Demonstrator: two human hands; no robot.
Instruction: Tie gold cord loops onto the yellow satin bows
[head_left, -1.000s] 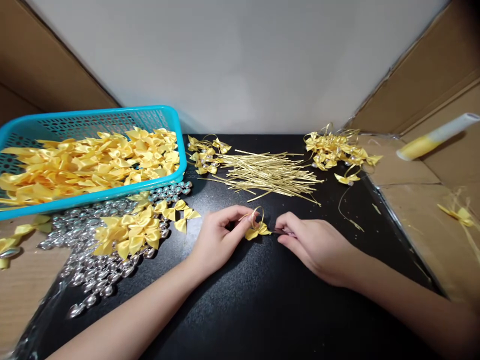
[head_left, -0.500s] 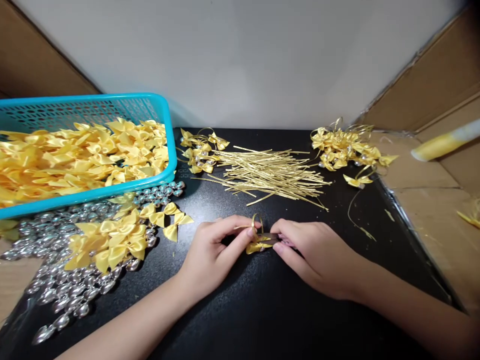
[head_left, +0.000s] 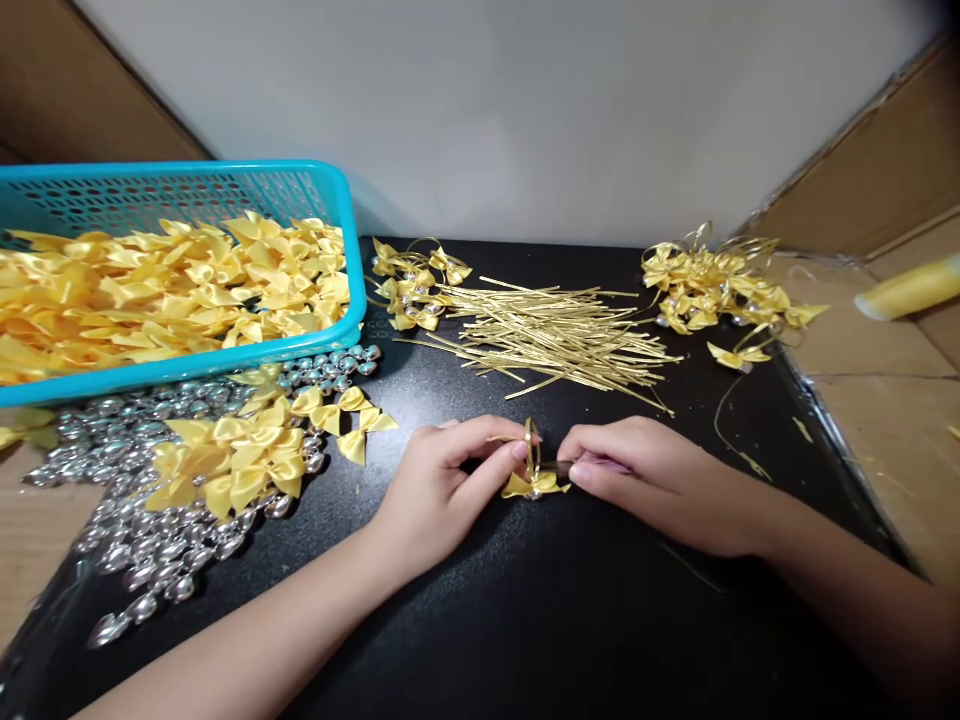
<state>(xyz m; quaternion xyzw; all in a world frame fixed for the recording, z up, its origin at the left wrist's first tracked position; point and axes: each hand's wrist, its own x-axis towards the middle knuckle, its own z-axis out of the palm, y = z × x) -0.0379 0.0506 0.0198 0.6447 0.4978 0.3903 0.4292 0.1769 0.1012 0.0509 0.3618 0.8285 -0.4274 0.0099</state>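
Observation:
My left hand (head_left: 461, 480) pinches a gold twist tie (head_left: 531, 438) that is bent into a loop. Below the loop hangs a yellow satin bow (head_left: 536, 486) with a small silver bead at its middle. My right hand (head_left: 637, 475) is closed around a small tool (head_left: 606, 463) with a purple handle and a dark tip. That tip reaches left toward the loop, just above the bow; whether it touches cannot be made out. Behind both hands lies a pile of straight gold twist ties (head_left: 562, 335).
A turquoise basket (head_left: 180, 358) full of yellow bows stands at left. Silver beads (head_left: 142, 545) and loose bows (head_left: 240, 455) spread before it. Looped bows sit in a small cluster (head_left: 412, 290) and a larger pile (head_left: 720, 285). A yellow roll (head_left: 911, 290) is at far right.
My right hand and its tool have drawn slightly right, away from the loop. More of the bow and loop shows now. The whole view has shifted a little.

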